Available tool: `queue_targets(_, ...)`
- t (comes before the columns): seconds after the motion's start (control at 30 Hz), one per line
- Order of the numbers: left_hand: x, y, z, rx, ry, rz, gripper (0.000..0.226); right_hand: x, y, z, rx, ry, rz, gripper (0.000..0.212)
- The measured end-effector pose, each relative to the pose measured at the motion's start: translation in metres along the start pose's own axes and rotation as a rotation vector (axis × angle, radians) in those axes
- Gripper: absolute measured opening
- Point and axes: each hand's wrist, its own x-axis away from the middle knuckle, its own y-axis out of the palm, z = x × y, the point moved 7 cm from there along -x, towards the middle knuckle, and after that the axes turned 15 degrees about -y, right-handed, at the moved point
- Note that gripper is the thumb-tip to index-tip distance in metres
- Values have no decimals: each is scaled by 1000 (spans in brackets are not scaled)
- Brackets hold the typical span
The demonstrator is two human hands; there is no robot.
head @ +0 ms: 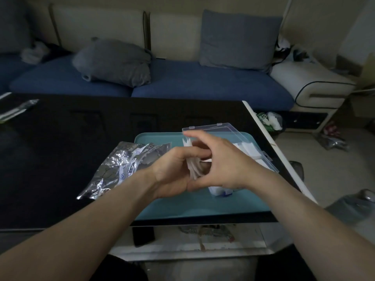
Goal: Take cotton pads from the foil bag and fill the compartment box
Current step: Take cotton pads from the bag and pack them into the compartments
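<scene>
Left hand (178, 169): curled round a small stack of pads (193, 169), edge-on and upright, likely so single pads can be peeled off.
Right hand (221, 159): fingers bent over the stack's top, thumb low at 6 o'clock of it; seems to be pinching or separating pads, though the contact is partly hidden.
Pads: thin, white, soft-edged squares, fanned slightly at the top.
Box (249, 151): clear plastic, lid raised at 12 o'clock, on the tray (203, 207) behind the right hand; white pads already in it, fill level hidden.
Bag (121, 169): crumpled silver foil at 9 o'clock of the hands, lying half on the tray, mouth towards them for easy reach.
</scene>
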Motion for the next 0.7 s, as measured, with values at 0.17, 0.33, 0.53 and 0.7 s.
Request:
queue_targets(0.17,-2,-6,4,-48,69,57,27,1,-6,0,-37,-18,73,103)
queue_targets(0.33,-3,-6,1,-103,47,79,33,-1,-12,-1,-29,-35,136,85)
queue_targets(0.53,0,-10,8,-58,114,114,17,-2,-8,-2,-21,-54,135,87)
queue_targets(0.7,1,-4,5,-57,88,54,22,-1,-6,0,-10,-26,121,96)
